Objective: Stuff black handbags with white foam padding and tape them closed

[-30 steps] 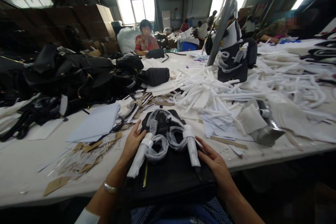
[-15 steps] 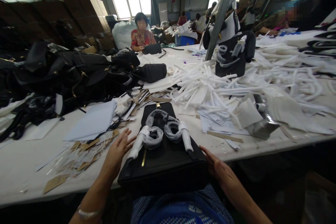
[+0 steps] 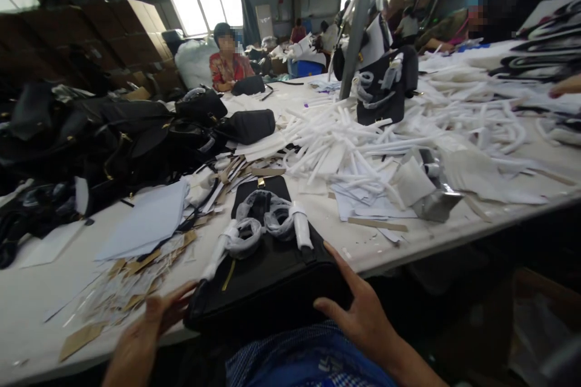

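Note:
A black backpack [image 3: 272, 266] lies at the table's near edge with its base towards me. Clear plastic wraps its coiled straps [image 3: 245, 236], and white sleeves [image 3: 302, 227] cover parts of them. A gold zip and a gold clasp show on its front. At the lower left corner my left hand [image 3: 152, 320] holds the bag's side, fingertips partly hidden by it. My right hand [image 3: 363, 308] grips the right side, thumb over the base and fingers along the edge.
White foam strips [image 3: 336, 145] lie heaped beyond the bag. Paper sheets [image 3: 145, 217] and brown card scraps [image 3: 82, 341] are on the left. More black bags [image 3: 136, 121] are piled at the far left. A grey post [image 3: 358, 30] rises mid-table. A co-worker [image 3: 229, 63] sits opposite.
My left hand has come down from beside the strap to the bag's lower left corner. My right thumb has moved onto the base. A co-worker's hand has appeared at the right edge.

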The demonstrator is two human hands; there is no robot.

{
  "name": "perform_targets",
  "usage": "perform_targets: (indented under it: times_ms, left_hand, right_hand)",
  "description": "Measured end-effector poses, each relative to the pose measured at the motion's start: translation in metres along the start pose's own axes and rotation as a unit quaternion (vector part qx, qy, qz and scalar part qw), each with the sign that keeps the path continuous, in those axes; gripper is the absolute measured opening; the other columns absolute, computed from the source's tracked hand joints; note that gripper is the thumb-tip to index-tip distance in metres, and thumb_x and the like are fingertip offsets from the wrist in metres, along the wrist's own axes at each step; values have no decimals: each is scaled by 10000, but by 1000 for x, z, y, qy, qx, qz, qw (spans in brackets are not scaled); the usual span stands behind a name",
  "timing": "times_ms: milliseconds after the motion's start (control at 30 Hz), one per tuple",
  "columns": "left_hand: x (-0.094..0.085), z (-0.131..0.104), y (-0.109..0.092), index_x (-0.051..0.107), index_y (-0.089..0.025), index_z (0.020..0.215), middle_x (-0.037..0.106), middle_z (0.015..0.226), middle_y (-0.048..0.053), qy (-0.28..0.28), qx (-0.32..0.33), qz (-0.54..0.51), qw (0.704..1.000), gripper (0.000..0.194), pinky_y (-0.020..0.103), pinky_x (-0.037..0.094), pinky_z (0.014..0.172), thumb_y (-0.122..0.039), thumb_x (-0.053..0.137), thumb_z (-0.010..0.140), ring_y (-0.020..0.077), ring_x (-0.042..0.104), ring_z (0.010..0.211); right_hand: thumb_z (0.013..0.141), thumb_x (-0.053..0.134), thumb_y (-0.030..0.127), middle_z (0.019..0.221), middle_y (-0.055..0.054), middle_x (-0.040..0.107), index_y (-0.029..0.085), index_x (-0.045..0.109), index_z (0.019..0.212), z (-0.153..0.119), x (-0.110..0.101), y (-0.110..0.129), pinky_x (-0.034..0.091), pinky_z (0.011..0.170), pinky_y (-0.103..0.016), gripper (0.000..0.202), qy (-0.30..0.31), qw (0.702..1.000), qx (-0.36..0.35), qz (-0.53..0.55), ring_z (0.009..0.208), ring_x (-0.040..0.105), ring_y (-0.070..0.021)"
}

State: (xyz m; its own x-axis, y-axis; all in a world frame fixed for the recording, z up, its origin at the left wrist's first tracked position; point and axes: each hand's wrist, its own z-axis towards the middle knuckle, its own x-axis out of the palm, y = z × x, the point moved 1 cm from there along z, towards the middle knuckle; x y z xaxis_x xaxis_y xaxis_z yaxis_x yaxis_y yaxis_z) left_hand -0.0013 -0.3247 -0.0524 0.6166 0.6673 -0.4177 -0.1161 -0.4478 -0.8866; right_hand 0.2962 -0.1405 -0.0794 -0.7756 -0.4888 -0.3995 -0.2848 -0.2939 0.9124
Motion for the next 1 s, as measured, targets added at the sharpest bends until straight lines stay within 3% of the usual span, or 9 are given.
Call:
perform_targets:
  times_ms: [100, 167, 267, 333, 400, 567, 733, 867, 1000]
  left_hand:
    - [-21, 26, -55, 734, -321, 1059, 716, 1188, 15, -31, 110, 164, 980, 537, 581, 410, 1099, -736, 602, 744, 373, 638, 1134]
    - [-5, 39, -103, 714, -409, 1100, 690, 1231, -39, 1, 273, 241, 931, 414, 548, 331, 1163, -638, 653, 760, 356, 607, 1179]
    - [62, 51, -160, 712, -380, 1186, 697, 1239, -22, 258, 417, 252, 835, 333, 414, 436, 1100, -410, 626, 865, 302, 649, 1136]
    - [117, 59, -184, 676, -346, 1255, 657, 1315, 2, 430, 442, 271, 739, 398, 396, 377, 1142, -239, 602, 880, 278, 604, 1226]
    - [165, 70, -199, 660, -343, 1273, 654, 1324, 12, 528, 457, 286, 656, 500, 381, 325, 1167, -132, 648, 820, 259, 587, 1256]
    - [234, 104, -224, 712, -277, 1170, 769, 1036, 18, 633, 429, 418, 489, 291, 196, 488, 808, -239, 500, 974, 159, 716, 903]
    - [267, 116, -225, 770, -300, 978, 739, 731, -32, 643, 443, 482, 397, 266, 206, 391, 575, -252, 823, 722, 143, 643, 618]
    - [280, 111, -212, 750, -323, 1028, 740, 1033, 16, 670, 470, 467, 335, 419, 227, 402, 624, -104, 802, 675, 184, 669, 833]
    - [280, 116, -200, 676, -331, 1197, 738, 1082, 34, 691, 475, 445, 315, 582, 240, 445, 733, -64, 781, 690, 223, 677, 952]
  right_hand:
    - [832, 715, 446, 1533, -108, 435, 240, 266, 1561, -7, 1, -1, 370, 1160, -474, 881, -8, 1000, 14, 15, 1417, 402, -289]
    - [822, 728, 441, 1538, -103, 426, 249, 252, 1566, -13, 2, -5, 354, 1168, -485, 903, -22, 999, 29, 30, 1419, 398, -292]
    - [813, 741, 423, 1546, -92, 415, 253, 290, 1555, -18, 4, -8, 316, 1187, -493, 884, -37, 997, 39, 51, 1428, 385, -293]
    - [811, 744, 409, 1547, -94, 412, 242, 317, 1546, -19, 5, -10, 305, 1193, -491, 866, -37, 997, 40, 61, 1431, 380, -291]
    - [809, 746, 401, 1544, -102, 416, 226, 335, 1539, -19, 5, -11, 306, 1192, -491, 855, -39, 996, 43, 67, 1428, 387, -291]
    - [797, 757, 412, 1518, -104, 460, 237, 380, 1520, -18, 3, -21, 346, 1172, -486, 834, -41, 995, 40, 83, 1397, 438, -293]
    - [769, 767, 503, 1512, -109, 471, 263, 432, 1493, -12, 0, -29, 376, 1158, -461, 833, -23, 996, 3, 88, 1382, 460, -295]
    - [726, 791, 537, 1518, -117, 461, 269, 484, 1461, -10, -1, -32, 410, 1136, -429, 840, -35, 996, -6, 82, 1363, 482, -308]
    - [724, 790, 545, 1494, -134, 487, 244, 479, 1467, -11, 0, -34, 424, 1125, -391, 860, -43, 996, -25, 69, 1356, 492, -299]
